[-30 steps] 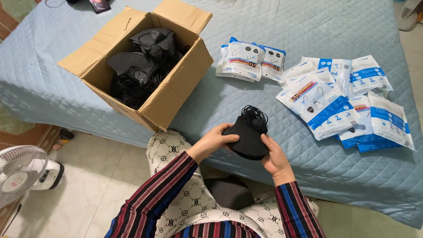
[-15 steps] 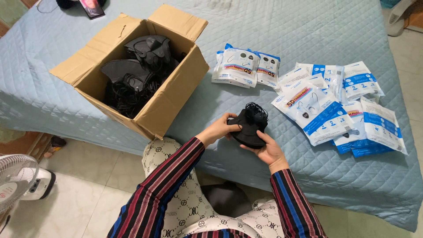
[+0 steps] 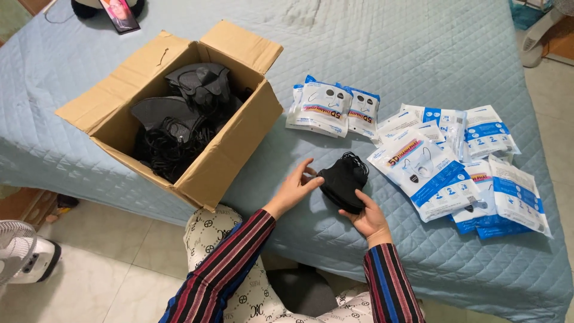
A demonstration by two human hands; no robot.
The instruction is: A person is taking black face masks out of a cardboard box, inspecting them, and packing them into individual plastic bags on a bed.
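Note:
A stack of black face masks [image 3: 342, 179] rests on the light blue quilted bed [image 3: 394, 54], near its front edge. My right hand [image 3: 366, 216] grips the stack from below. My left hand [image 3: 294, 186] touches its left edge with the fingertips. An open cardboard box [image 3: 233, 149] holding several more black masks [image 3: 179, 119] stands to the left on the bed. White and blue mask packets [image 3: 427, 170] lie spread to the right, and a smaller pile of packets [image 3: 326, 107] lies behind the stack.
A white fan [image 3: 21, 257] stands on the tiled floor at the lower left. A dark object with a pink card [image 3: 116, 11] lies at the far edge of the bed. My patterned trousers [image 3: 209, 233] press against the bed's front edge.
The view has shifted slightly. Both hands have lowered the black mask stack toward the quilt, and my left fingers have moved to its left edge.

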